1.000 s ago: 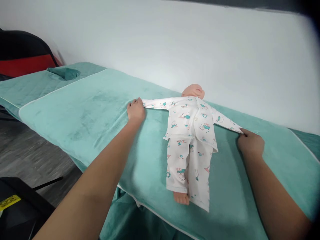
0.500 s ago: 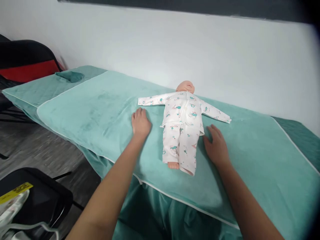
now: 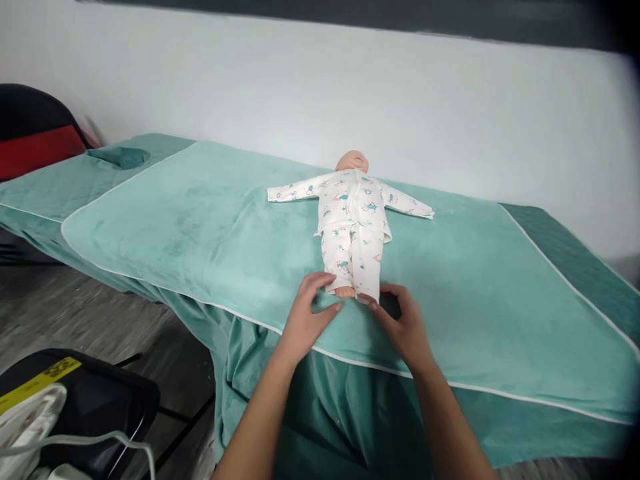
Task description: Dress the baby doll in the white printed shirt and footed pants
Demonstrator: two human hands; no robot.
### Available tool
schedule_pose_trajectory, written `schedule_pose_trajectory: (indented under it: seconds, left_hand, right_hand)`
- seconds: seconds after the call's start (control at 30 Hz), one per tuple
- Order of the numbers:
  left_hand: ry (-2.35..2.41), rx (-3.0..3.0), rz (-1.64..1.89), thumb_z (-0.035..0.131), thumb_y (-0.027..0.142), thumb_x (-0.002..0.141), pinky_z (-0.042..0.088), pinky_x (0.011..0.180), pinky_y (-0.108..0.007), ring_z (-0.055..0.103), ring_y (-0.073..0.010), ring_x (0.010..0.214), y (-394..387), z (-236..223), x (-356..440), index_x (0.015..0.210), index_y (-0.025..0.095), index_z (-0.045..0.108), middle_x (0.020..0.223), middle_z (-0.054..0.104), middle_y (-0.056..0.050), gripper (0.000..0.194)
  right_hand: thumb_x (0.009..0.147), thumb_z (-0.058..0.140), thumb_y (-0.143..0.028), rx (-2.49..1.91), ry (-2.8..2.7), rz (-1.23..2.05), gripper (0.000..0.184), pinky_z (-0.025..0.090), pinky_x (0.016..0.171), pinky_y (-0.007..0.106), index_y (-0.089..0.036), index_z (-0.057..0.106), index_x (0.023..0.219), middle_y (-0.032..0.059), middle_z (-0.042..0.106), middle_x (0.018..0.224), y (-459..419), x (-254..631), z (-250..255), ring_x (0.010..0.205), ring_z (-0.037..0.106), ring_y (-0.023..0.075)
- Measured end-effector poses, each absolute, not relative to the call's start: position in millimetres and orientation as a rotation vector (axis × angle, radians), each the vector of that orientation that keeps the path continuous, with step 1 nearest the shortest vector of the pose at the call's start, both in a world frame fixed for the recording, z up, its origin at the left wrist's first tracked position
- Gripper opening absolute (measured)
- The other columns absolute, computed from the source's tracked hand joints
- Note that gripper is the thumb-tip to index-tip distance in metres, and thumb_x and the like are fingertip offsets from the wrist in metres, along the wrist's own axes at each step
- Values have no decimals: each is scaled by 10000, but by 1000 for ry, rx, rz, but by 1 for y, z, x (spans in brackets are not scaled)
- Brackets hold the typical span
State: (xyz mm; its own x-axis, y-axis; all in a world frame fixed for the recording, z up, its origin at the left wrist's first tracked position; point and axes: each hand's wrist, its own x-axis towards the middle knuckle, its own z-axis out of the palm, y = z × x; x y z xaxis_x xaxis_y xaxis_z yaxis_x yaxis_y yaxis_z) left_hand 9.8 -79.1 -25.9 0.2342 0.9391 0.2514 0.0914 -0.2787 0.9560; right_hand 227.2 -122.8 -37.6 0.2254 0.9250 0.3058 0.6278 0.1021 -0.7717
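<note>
A baby doll (image 3: 352,161) lies on its back on the green-covered bed, arms spread out. It wears a white printed pajama top (image 3: 345,197) and matching pajama trousers (image 3: 367,257). One bare foot (image 3: 345,292) sticks out of the left trouser leg; no foot shows at the other cuff. My left hand (image 3: 307,323) is open beside that foot, its index fingertip at the cuff and its thumb just below the toes. At the other trouser cuff, my right hand (image 3: 406,327) has thumb and fingers closed on the hem.
The bed (image 3: 200,220) stands against a white wall (image 3: 300,87). A face hole (image 3: 120,157) is at its left end. Black chairs stand at the left; the nearer chair (image 3: 95,400) bears white cloth (image 3: 35,417), a yellow label and a pale cord.
Both hands have come from the doll's sides down to its trouser cuffs. The right hand has taken hold of a hem. The camera view has shifted; the doll lies as before.
</note>
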Motion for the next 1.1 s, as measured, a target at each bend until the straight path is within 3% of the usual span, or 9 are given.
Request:
schedule_pose_trajectory:
  seconds: [0.1, 0.23, 0.53, 0.87, 1.1]
  left_hand:
    - [1169, 1766, 1192, 788, 215, 788, 469, 1055, -431, 592, -236, 1158, -78, -30, 26, 1230, 274, 668, 1215, 573, -84, 462]
    - [1261, 1937, 1239, 719, 257, 867, 498, 932, -399, 603, -215, 998, -71, -29, 38, 1153, 273, 712, 1047, 577, -60, 286]
    - [1288, 1737, 1484, 672, 161, 853, 505, 758, -277, 547, -137, 795, -57, -16, 15, 990, 241, 720, 935, 509, -16, 166]
    - [1245, 1990, 1539, 550, 146, 939, 493, 721, -298, 547, -153, 802, -69, -40, 14, 1019, 261, 708, 912, 501, -29, 211]
    - [1122, 2103, 1457, 476, 84, 956, 522, 853, -322, 597, -178, 980, -85, -46, 15, 1237, 264, 653, 1018, 605, -58, 378]
  right_hand:
    - [848, 712, -573, -1669, -1504, 300, 379, 422, 847, 386, -219, 661, 972, 50, 703, 985, -115, 222, -34, 944, 600, 241]
    - [880, 666, -581, -1677, -1517, 253, 360, 384, 786, 353, -222, 679, 866, 30, 711, 879, -110, 219, -35, 865, 580, 223]
    - [920, 619, -484, -1625, -1336, 348, 311, 373, 697, 315, -222, 666, 759, -9, 618, 712, -111, 219, -36, 712, 524, 176]
    - [962, 616, -392, -1484, -1573, 264, 280, 395, 790, 366, -227, 600, 736, 14, 679, 838, -124, 225, -41, 809, 582, 192]
    - [977, 604, -365, -1540, -1577, 183, 233, 400, 815, 371, -226, 619, 791, 8, 707, 875, -125, 222, -45, 832, 603, 188]
